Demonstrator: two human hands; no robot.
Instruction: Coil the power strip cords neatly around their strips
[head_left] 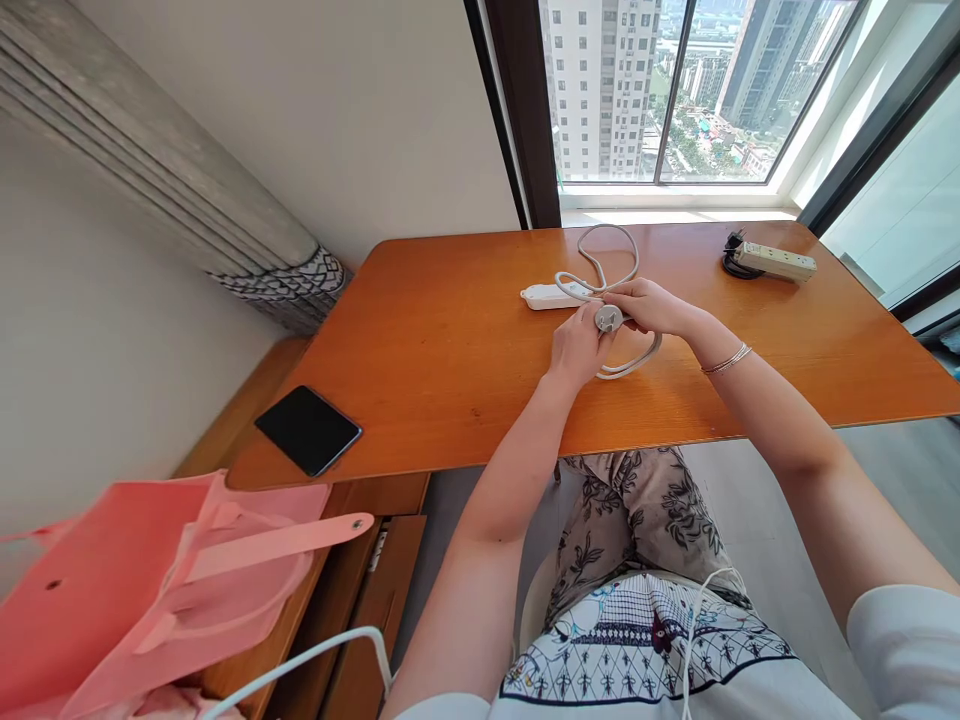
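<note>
A round white plug point(608, 319) with its pins showing sits between my two hands above the desk. My left hand point(579, 347) is closed on the plug, fingers against its side. Just right of it, my right hand point(651, 304) is closed on the white cable point(636, 262) close behind the plug; its fingertips are partly hidden. One loop of this cable curls up behind my hands, another hangs below them. A white power strip point(544, 297) lies on the desk behind my left hand, its right end covered by cable and fingers.
The wooden desk point(450, 350) stands against the window wall. A cream power strip point(780, 262) with a black cord point(739, 262) lies at the back right. A dark tablet or phone point(308, 430) lies at the front left corner. A pink bag point(172, 590) is at lower left.
</note>
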